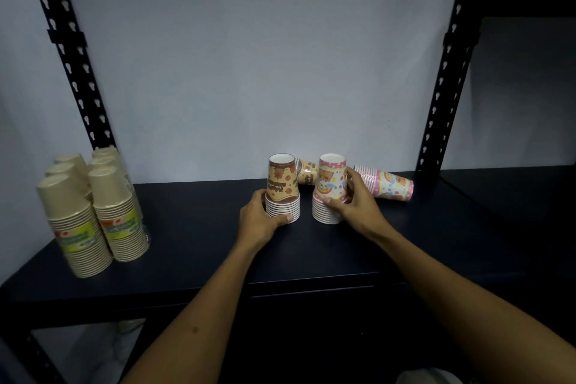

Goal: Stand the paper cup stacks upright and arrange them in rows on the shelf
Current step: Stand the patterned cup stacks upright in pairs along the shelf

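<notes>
Your left hand grips the brown stack and your right hand grips the pink stack, both upright at frame centre on the shelf. Step looks like aligning the pair. Next, stand the two stacks lying behind: brown-print one, pink one at centre right.

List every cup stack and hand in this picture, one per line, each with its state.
brown-print stack: upright, gripped by left hand
pink-print stack: upright, gripped by right hand
second brown-print stack: lying down behind
second pink-print stack: lying down
plain tan stacks: upright, grouped at left
</notes>
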Available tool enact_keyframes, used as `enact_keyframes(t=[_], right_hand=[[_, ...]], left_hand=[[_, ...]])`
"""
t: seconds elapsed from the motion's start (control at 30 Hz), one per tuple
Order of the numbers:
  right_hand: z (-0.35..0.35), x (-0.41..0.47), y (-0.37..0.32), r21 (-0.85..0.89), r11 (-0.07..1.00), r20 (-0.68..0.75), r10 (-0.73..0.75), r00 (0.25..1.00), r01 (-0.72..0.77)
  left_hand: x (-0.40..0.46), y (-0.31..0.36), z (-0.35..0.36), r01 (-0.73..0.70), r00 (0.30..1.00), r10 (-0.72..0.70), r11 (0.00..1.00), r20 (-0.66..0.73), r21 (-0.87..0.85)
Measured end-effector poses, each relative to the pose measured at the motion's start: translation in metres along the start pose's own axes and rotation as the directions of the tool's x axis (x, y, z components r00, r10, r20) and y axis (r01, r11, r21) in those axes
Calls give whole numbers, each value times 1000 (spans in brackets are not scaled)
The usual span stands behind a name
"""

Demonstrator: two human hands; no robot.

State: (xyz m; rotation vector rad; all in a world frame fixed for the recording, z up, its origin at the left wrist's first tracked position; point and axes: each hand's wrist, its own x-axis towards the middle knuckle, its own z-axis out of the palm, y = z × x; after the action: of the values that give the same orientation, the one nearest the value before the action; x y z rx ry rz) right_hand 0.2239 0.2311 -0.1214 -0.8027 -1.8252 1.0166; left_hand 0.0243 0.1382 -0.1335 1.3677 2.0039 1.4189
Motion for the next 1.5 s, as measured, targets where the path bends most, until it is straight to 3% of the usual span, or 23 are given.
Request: enact_keyframes(t=[0.17,0.33,0.47,0.73,0.97,1.3,1.5], right_hand=[[1,-7,7,-28,999,-17,35,999,-36],[1,-11,7,-17,998,74,63,995,-62],[3,-12,9,-38,998,110,57,992,-53],[5,-14,8,-68,997,69,32,997,-27],[4,-13,8,-90,996,55,29,998,-24],[5,-15,5,-164,986,52,-7,999,15],[6,-14,8,-225,973,16,-56,998,58]], left_hand=[[2,-1,-1,-53,994,50,998,94,27],[3,-7,-7,-71,968,76,997,241,-31],[1,-7,-6,-18,982,39,993,183,-115],[-3,-4,-5,0,998,6,995,57,-101],[-3,-2,-4,-14,999,18,997,43,-74],[0,-7,-6,-3,987,15,997,163,-73],[0,-6,-5,-7,992,21,993,124,-116]])
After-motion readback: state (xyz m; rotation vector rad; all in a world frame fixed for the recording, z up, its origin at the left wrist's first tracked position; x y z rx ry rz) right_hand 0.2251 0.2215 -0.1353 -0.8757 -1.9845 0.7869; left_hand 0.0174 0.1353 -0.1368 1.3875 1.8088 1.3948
